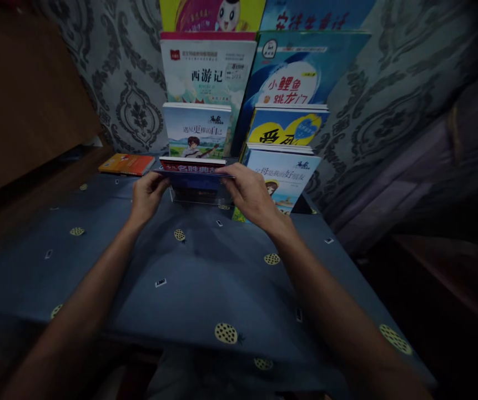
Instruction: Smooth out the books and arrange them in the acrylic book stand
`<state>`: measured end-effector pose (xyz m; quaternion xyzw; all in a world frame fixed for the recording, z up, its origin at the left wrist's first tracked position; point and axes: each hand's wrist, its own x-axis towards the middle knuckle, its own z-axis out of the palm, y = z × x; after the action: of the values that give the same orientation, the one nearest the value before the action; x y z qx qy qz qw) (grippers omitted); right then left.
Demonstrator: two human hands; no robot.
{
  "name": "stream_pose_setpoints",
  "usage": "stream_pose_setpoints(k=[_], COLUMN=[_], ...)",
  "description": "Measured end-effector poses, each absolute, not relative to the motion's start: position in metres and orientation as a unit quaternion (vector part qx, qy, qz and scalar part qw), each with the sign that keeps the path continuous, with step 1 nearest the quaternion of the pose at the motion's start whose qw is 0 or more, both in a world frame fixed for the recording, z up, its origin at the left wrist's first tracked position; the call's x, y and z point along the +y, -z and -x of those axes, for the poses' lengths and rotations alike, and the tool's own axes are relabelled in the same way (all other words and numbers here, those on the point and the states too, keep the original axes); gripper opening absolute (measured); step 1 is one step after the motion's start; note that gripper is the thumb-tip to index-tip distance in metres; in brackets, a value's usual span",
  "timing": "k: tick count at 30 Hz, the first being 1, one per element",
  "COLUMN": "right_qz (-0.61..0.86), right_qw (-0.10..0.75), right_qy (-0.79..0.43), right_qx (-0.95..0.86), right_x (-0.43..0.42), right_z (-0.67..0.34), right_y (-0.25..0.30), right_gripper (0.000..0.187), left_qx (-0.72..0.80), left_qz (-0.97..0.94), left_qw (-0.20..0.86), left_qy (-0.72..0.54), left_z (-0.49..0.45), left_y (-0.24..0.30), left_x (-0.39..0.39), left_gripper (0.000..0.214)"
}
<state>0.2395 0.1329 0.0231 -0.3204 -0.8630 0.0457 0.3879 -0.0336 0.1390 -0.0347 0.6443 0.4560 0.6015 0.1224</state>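
A thin dark blue book (pixel 192 182), seen steeply tilted, is held between both hands. My left hand (pixel 147 197) pinches its left edge, fingers closed. At its other edge my right hand (pixel 252 194) grips it between thumb and fingers. Right behind it stands a red book (pixel 199 166) in the front slot of a clear display rack (pixel 180 196); the held book hides most of that cover. Further back in the same column is a book with a guitar-playing child (pixel 197 133). Beside my right hand stands a light blue book (pixel 295 178).
Taller books rise behind, including a white-green one (pixel 205 66) and a teal one (pixel 305 72). An orange book (pixel 126 164) lies flat at the left. A patterned blue cloth (pixel 172 316) covers the table. A wooden panel (pixel 26 105) borders the left, a curtain (pixel 392 172) the right.
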Motion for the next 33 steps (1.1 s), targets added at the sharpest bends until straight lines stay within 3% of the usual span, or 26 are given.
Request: stream_pose_setpoints(k=[16,24,33], right_qz=[0.308,0.324,0.339], right_qw=[0.392,0.372,0.364], right_qy=[-0.05,-0.065,-0.069], right_qx=[-0.865,-0.867,-0.865], right_x=[0.139,0.142,0.148], right_z=[-0.243,-0.24,-0.239], right_y=[-0.018,-0.014,-0.006], right_gripper=[0.034,0.028,0.021], left_qx=[0.447,0.44,0.444], left_qz=[-0.644,-0.651,-0.62], left_qw=[0.125,0.15,0.152], left_qy=[-0.607,-0.6,-0.629], left_z=[0.031,0.033,0.027], left_y=[0.036,0.044,0.037], left_x=[0.142,0.148,0.142], left_gripper=[0.018,0.018,0.035])
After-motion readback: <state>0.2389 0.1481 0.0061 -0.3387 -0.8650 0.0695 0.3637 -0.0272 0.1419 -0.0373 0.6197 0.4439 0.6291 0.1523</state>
